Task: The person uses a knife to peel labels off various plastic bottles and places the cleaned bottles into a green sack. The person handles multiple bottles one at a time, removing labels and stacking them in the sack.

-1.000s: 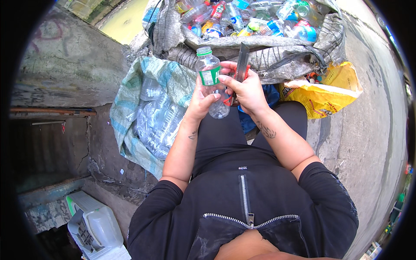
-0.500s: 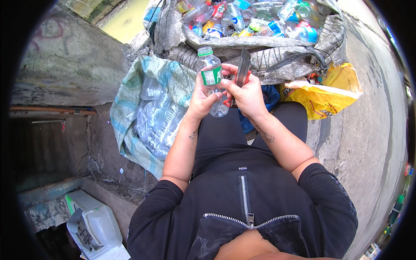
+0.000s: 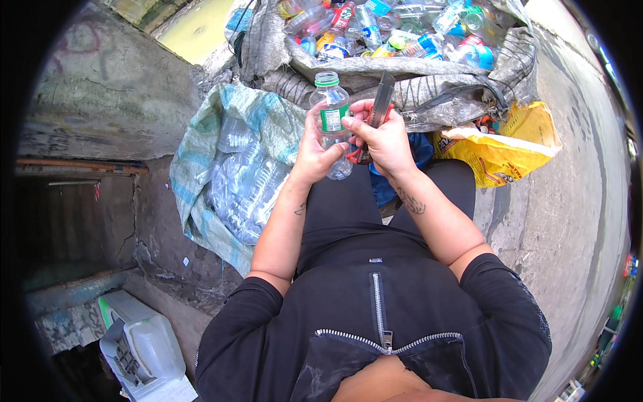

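Note:
A clear plastic bottle point(image 3: 331, 149) stands nearly upright in front of me, its mouth uncapped, with a green ring round the neck and a green-and-white label point(image 3: 334, 119). My left hand point(image 3: 313, 149) is closed round its left side, the thumb across the lower part. In my right hand point(image 3: 386, 144) is a box cutter point(image 3: 382, 99), dark grey with red parts, its tapered end pointing up and away. The right thumb reaches over to the label's right edge. Fingers of this hand behind the bottle are partly hidden.
Beyond my hands a big grey sack point(image 3: 435, 70) holds mixed bottles. A blue-white sack point(image 3: 194, 151) of clear bottles lies left; a yellow bag point(image 3: 499, 151) with caps sits right. A blue bag point(image 3: 420, 151) is between my legs. A whitish plastic container point(image 3: 157, 348) is lower left.
The bottle and both hands have shifted slightly to the right. The bottle has turned a little, bringing the label's white panel round to the front.

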{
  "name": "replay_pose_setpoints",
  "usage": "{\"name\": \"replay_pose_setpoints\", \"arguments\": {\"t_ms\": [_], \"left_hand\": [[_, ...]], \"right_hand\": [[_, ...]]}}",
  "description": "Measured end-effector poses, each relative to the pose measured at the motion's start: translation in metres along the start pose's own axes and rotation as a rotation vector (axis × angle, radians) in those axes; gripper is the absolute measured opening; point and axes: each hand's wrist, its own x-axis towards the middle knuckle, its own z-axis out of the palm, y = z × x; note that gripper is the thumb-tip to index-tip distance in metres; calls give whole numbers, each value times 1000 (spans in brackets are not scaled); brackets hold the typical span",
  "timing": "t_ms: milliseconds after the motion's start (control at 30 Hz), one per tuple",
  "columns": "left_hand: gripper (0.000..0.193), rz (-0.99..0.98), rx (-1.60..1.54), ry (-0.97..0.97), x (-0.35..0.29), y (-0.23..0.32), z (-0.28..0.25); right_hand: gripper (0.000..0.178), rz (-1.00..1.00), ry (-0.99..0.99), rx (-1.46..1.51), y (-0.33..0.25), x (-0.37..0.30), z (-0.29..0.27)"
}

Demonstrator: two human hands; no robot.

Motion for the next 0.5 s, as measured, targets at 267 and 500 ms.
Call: {"name": "replay_pose_setpoints", "arguments": {"t_ms": [267,500], "left_hand": [[77,47,260,111,1,1,1],[76,73,527,165,3,2,0]], "right_hand": [[24,41,44,5,2,-2,2],[16,62,15,-67,9,4,-2]]}}
